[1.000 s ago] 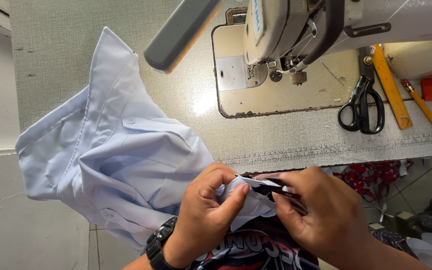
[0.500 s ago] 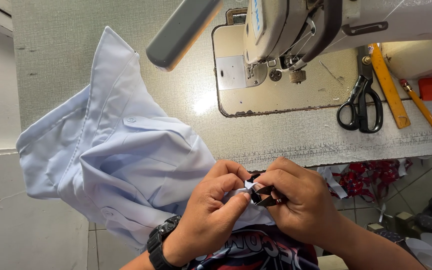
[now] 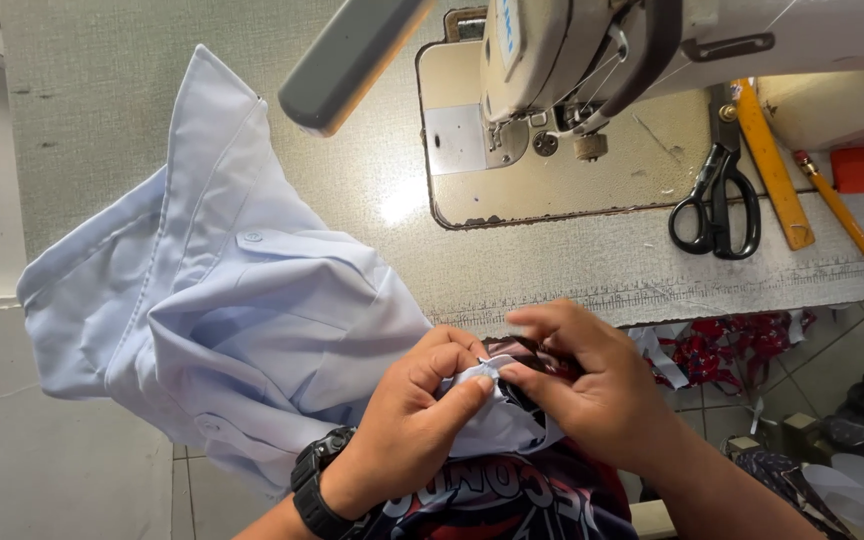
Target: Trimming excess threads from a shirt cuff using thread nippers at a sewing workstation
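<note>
I have both hands together at the near edge of the desk [image 3: 252, 120], working on a small folded bit of the light blue shirt [image 3: 222, 320]. My left hand [image 3: 407, 430], black watch [image 3: 317, 485] on its wrist, pinches the fabric edge between thumb and forefinger; my right hand [image 3: 587, 385] closes on the same spot from the other side, fingertips nearly meeting the left thumb. Whether the right also holds a small tool I cannot tell; something dark shows under its fingers. The rest of the shirt spreads left across the desk, one corner hanging over the edge. I judge this to be fine handwork on a seam or edge, before any stitching. Next it needs a steady pinch and small, careful finger moves. The sewing machine [image 3: 552, 70] stands idle ahead, black scissors [image 3: 717, 205] and an orange ruler [image 3: 772, 165] to its right.
</note>
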